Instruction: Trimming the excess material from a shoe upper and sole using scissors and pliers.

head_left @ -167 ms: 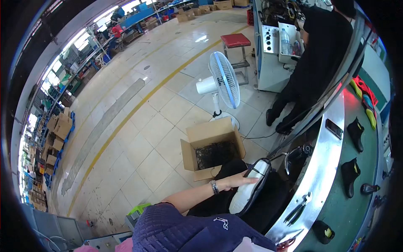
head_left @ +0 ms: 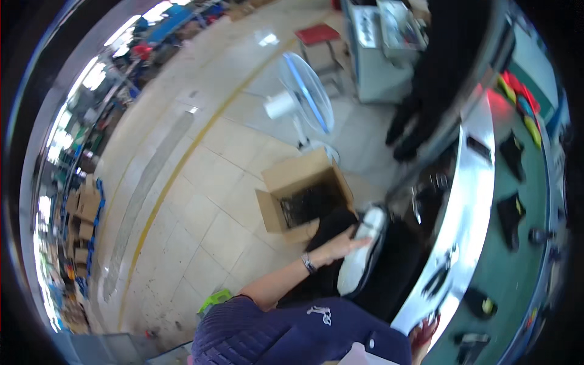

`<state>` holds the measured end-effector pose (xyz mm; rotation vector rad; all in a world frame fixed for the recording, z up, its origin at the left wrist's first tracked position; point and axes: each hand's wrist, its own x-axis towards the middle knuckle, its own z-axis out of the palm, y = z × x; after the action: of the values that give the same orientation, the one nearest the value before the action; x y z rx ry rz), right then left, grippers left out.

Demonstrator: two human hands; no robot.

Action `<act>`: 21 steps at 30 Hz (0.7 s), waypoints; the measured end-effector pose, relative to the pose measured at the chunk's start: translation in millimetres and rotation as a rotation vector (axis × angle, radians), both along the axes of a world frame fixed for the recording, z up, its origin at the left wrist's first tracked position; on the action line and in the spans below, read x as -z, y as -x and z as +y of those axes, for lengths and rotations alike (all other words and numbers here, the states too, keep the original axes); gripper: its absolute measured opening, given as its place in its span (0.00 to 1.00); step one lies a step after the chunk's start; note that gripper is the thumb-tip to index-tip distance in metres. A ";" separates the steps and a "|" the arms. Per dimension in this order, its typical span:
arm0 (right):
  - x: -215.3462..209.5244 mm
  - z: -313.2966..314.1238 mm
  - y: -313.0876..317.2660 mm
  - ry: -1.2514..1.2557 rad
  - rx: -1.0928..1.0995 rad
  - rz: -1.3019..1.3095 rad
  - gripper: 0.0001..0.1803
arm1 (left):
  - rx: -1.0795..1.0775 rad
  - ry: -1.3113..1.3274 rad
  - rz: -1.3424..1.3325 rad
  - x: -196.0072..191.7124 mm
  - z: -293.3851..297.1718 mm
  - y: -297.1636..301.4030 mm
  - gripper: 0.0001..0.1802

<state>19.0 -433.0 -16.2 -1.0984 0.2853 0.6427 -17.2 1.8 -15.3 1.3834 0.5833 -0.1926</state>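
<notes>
A black shoe with a white sole (head_left: pixel 360 258) lies on my lap, its sole turned up. My left hand (head_left: pixel 342 246) is closed round its side, with the thumb on the sole. At the lower right, my right hand (head_left: pixel 421 348) reaches to the metal bench edge (head_left: pixel 471 210). It is at a dark red looped handle (head_left: pixel 427 327), perhaps of scissors; blur hides whether the fingers grip it. Farther up the same edge lie dark-handled pliers (head_left: pixel 439 277).
An open carton (head_left: pixel 286 173) with black contents stands on the floor before me, a white fan (head_left: pixel 304 97) behind it. Black shoes (head_left: pixel 511 219) lie on the green bench top (head_left: pixel 529 255), a phone (head_left: pixel 479 147) on its edge. A person in black (head_left: pixel 447 67) stands at far right.
The whole view has shifted and blurred. My right hand has come into view beside the red handle. My left hand keeps its hold on the shoe.
</notes>
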 end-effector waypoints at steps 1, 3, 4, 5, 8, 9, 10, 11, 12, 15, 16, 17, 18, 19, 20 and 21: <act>-8.3 38.2 -0.2 0.352 0.139 -0.070 0.39 | -0.001 0.019 -0.004 -25.5 -4.3 -14.1 0.50; -66.9 92.5 -2.7 0.281 -0.120 0.007 0.31 | -0.056 -0.194 0.007 -4.7 -3.6 3.6 0.42; -75.1 97.4 -14.9 0.249 -0.338 0.134 0.33 | -0.043 -0.283 -0.013 -30.0 -10.7 -0.2 0.36; -87.9 117.9 -12.7 0.066 -0.439 0.062 0.34 | -0.086 -0.418 -0.045 -50.2 -17.7 3.9 0.32; -107.8 157.3 -13.0 0.055 -0.567 0.065 0.36 | -0.246 -0.580 -0.155 -35.7 -32.3 12.6 0.27; -111.3 160.3 -15.6 -0.004 -0.692 0.092 0.37 | -0.288 -0.595 -0.154 -35.6 -41.3 10.8 0.26; -111.0 165.5 -17.6 -0.075 -0.830 0.111 0.37 | -0.276 -0.581 -0.153 -32.3 -44.9 10.5 0.26; -111.6 173.4 -15.7 -0.066 -0.822 0.114 0.37 | -0.283 -0.637 -0.149 -30.6 -46.5 10.1 0.26; -110.0 180.7 -13.8 -0.016 -0.798 0.181 0.37 | -0.291 -0.695 -0.147 -27.1 -49.3 8.4 0.25; -101.1 204.7 -13.5 0.071 -0.717 0.363 0.35 | -0.293 -0.720 -0.169 -20.4 -52.7 11.4 0.24; -97.8 212.5 -15.2 0.088 -0.706 0.313 0.35 | -0.292 -0.718 -0.174 -20.6 -52.3 13.8 0.24; -96.3 218.9 -14.8 0.105 -0.693 0.262 0.35 | -0.299 -0.721 -0.180 -20.5 -52.5 15.1 0.24; -96.3 226.7 -10.5 0.148 -0.694 0.199 0.36 | -0.309 -0.728 -0.179 -21.1 -51.5 17.8 0.25; -95.8 229.2 -8.5 0.147 -0.692 0.200 0.36 | -0.306 -0.729 -0.179 -22.2 -50.9 19.1 0.25; -94.8 230.0 -7.3 0.247 -0.710 0.148 0.37 | -0.293 -0.711 -0.166 -23.6 -51.0 19.2 0.25; -93.0 229.7 -7.0 0.350 -0.724 0.094 0.37 | -0.281 -0.692 -0.156 -24.7 -51.0 18.0 0.25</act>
<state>26.0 -203.3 76.9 -1.5219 0.0697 1.3252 -35.2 -49.2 9.4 1.9345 0.7409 0.3768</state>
